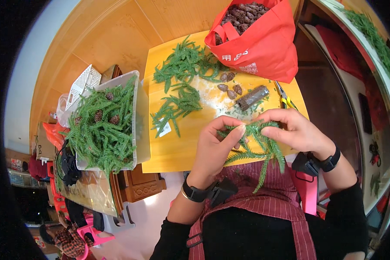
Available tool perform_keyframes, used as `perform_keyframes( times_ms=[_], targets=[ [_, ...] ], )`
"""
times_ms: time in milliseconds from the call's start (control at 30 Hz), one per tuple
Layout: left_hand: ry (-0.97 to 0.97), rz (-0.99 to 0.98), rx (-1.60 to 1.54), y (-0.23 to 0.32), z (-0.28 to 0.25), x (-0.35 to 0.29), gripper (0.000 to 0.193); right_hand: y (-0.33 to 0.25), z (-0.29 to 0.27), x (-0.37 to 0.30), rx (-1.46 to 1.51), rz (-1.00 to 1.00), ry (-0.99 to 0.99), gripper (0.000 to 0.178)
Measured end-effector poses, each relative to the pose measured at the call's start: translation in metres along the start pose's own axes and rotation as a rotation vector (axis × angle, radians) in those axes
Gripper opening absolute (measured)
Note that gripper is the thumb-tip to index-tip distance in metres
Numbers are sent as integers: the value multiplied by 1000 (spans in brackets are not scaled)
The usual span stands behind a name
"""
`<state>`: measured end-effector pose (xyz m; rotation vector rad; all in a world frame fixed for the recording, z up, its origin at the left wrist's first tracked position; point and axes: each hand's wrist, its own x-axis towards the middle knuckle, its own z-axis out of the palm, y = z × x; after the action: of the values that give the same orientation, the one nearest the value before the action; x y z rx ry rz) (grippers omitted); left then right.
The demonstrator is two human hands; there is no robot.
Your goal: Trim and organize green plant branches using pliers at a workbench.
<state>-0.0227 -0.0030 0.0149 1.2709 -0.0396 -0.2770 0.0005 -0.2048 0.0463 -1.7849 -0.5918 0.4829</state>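
Above the near edge of the yellow table, my left hand [214,145] pinches a green artificial pine sprig [264,156] between thumb and fingers. My right hand [294,130] grips the same sprig from the other side, its thumb close to the left one. Needled branches hang down in front of my striped apron. Just beyond my hands lies a dark brown bundle [247,102] partly in clear wrapping. Next to it are several small pine cones [237,89] and pliers [285,96] with yellow and black handles. Fingers hide the middle of the sprig.
More green sprigs [184,102] lie on the table [169,151] with white powder. A red bag [268,47] of pine cones stands at the back right. To the left, a clear plastic bin [142,130] holds finished-looking sprigs with cones. Another person [71,240] sits far lower left.
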Motion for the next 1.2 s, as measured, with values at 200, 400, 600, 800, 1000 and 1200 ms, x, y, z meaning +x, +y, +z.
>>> perform_keyframes(
  times_ms=[200,400,600,800,1000,1200],
  targets=[
    [10,29,55,5,8,-1,11,6,3,0,377,51,51,22],
    [31,316,332,-8,2,3,13,4,7,1,521,78,62,22],
    [53,153,192,3,6,-2,14,17,7,1,922,181,60,20],
    [46,201,114,-4,3,-2,12,47,6,5,1011,174,-129,26],
    [43,213,107,-4,4,-1,11,54,13,10,1012,172,-221,35],
    [36,196,102,-4,2,0,9,35,28,17,739,64,-24,25]
  ],
)
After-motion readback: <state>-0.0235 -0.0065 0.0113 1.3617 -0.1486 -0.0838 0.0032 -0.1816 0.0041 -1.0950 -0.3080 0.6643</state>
